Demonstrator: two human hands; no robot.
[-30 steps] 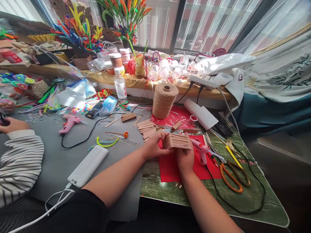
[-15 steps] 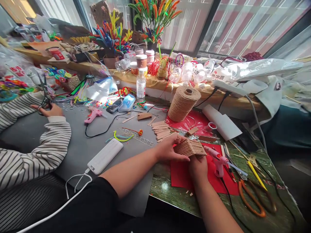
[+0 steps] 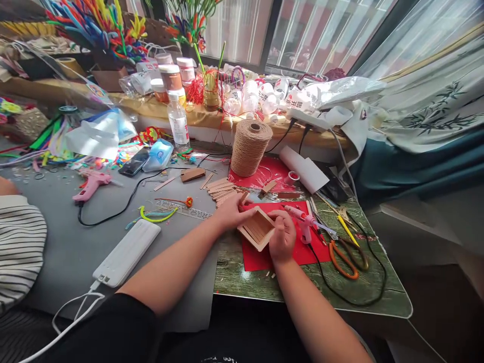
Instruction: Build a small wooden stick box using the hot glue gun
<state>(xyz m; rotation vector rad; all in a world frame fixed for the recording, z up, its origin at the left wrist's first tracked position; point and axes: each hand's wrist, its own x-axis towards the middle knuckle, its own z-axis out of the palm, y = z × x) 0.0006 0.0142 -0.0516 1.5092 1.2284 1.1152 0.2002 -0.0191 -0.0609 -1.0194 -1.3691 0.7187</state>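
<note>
A small box built from stacked wooden craft sticks [image 3: 257,229] is tilted so its open hollow faces me. My left hand [image 3: 232,212] grips its left and upper edge. Closed round the right side is my right hand [image 3: 283,236]. Under both hands lies a red sheet [image 3: 251,261] on the green table. A pink glue gun [image 3: 302,219] rests on the sheet just right of my right hand. Loose craft sticks [image 3: 221,190] lie in a pile beyond my left hand.
Orange-handled scissors [image 3: 344,259] and a yellow pen-like tool [image 3: 348,229] lie at right. Behind stands a twine spool [image 3: 251,148]. At left are a white power bank [image 3: 126,252], a second pink glue gun [image 3: 91,184] and a person's striped sleeve [image 3: 20,242]. Cords cross the table.
The box has turned from showing its ridged stick sides to showing its open inside. My right hand has moved from beneath it to its right side. The view has swung right.
</note>
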